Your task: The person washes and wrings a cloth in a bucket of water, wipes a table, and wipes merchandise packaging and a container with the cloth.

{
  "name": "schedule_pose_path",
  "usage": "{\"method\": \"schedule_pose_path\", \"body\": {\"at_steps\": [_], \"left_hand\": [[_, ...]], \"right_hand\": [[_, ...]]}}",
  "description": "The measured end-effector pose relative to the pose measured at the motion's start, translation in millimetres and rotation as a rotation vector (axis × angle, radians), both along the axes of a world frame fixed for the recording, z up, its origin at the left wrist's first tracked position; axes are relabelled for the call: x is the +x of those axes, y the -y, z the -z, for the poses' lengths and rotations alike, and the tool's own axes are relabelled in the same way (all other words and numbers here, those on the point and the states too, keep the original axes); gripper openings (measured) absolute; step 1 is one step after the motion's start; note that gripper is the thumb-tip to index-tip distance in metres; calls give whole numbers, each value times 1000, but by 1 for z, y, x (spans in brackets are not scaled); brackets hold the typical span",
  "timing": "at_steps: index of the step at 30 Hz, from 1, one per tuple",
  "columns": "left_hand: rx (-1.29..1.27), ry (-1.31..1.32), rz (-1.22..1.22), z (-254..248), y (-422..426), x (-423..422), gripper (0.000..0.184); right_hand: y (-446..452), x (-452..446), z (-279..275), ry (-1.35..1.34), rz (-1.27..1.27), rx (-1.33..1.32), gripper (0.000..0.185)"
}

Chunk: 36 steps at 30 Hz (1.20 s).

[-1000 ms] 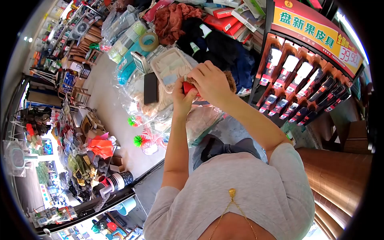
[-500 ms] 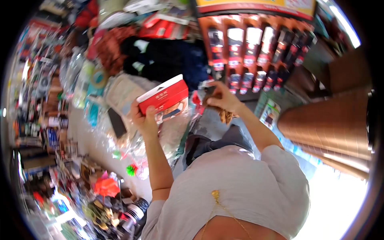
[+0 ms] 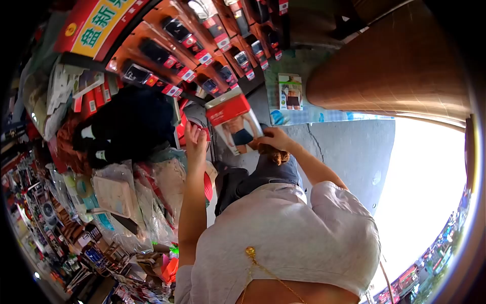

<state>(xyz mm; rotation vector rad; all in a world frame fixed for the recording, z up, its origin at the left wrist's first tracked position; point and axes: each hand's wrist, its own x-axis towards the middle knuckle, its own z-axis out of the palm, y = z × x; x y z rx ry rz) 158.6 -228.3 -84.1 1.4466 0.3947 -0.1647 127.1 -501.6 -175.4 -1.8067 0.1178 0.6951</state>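
Observation:
My right hand (image 3: 276, 139) grips the lower right edge of a red and white underwear box (image 3: 234, 121), whose front pictures a torso in dark briefs. The box is tilted and held above the floor. Just below the fingers shows a brown, crinkled thing (image 3: 275, 154); whether the hand holds it too I cannot make out. My left hand (image 3: 195, 138) is raised to the left of the box, apart from it, fingers up and nothing in it. Behind that hand lies something red, partly hidden.
A display rack of belts (image 3: 177, 45) stands ahead. Dark folded clothes (image 3: 126, 124) and plastic-wrapped goods (image 3: 114, 195) are heaped on the left. To the right, another underwear box (image 3: 290, 92) lies on a patterned sheet near a large brown roll (image 3: 390, 71). The grey floor (image 3: 349, 152) has a crack.
The underwear box has passed from my left hand to my right hand. My left hand has let go. The view has turned to the right, showing more floor.

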Motion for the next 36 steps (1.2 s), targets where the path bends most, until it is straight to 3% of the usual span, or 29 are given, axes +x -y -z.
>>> {"method": "schedule_pose_path", "body": {"at_steps": [2, 5, 10, 13, 16, 19, 24, 30, 33, 34, 36], "left_hand": [[-47, -77, 55, 23, 14, -7, 72], [26, -235, 157, 48, 20, -24, 54], [62, -430, 12, 59, 20, -48, 43], [-12, -416, -92, 61, 12, -60, 39], [-14, -403, -213, 50, 5, -65, 40], [-29, -294, -332, 35, -9, -75, 41], [10, -64, -599, -3, -66, -109, 32], [4, 282, -1046, -67, -152, -167, 23], [-40, 239, -1133, -92, -179, -194, 22], [-30, 231, -1126, -91, -190, -201, 30], [-51, 260, -1132, -93, -206, -201, 34]], "right_hand": [[37, -3, 20, -110, 140, -123, 39], [86, -1, 57, -286, 294, -196, 40], [152, 8, 95, -337, 573, 136, 28], [204, -19, 191, -356, 761, -421, 34], [194, -11, 145, -464, 557, -331, 39], [151, -4, 110, -467, 541, -58, 38], [41, 37, 66, -304, 251, 88, 36], [-156, 80, -84, 18, -143, 422, 20], [-252, 82, -180, 146, -346, 467, 19], [-282, 81, -199, 169, -398, 497, 19], [-344, 73, -236, 392, -514, 520, 22]]}}
